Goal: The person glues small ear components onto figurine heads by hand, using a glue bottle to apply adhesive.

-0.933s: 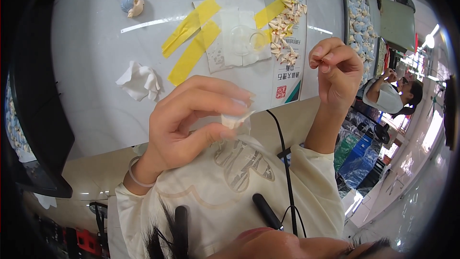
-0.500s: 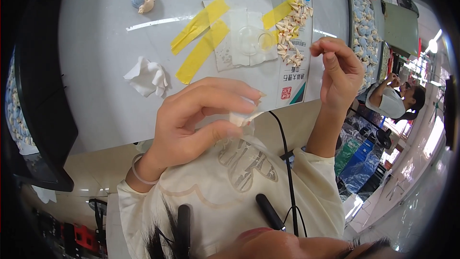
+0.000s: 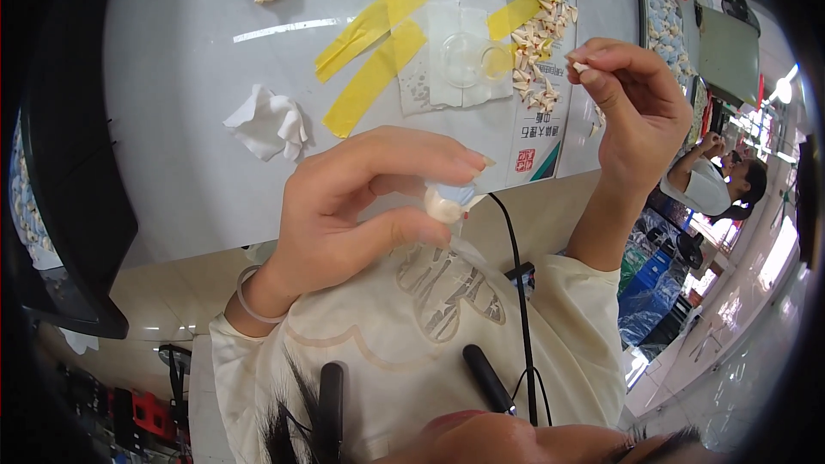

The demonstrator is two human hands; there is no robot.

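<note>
One broad, glossy, pale-grey table [image 3: 185,172] filled the upper part of the frame. My bare left hand [image 3: 331,193] was at the centre and my bare right hand [image 3: 643,107] at the upper right, well apart from each other. White rectangular paper sheet [image 3: 414,96] at upper centre, it had two long yellow tape strips [image 3: 375,79] reaching over its left side. To its right lay a heap of small, pointed cream pieces [image 3: 541,27]; to its left, a crumpled white tissue [image 3: 260,126]. On the sheet sat a round, clear, shallow dish [image 3: 462,62].

Clamped between my left thumb and fingers, near the centre, was a rounded blue-and-cream figure [image 3: 445,205]. Smallest was a pale cream sliver [image 3: 581,67], pinched between my right thumb and fingertips.

I judged the step in hand to be readying the sliver while steadying the figure. The next move, I reckoned, called for bringing the two together gently, without slipping.
</note>
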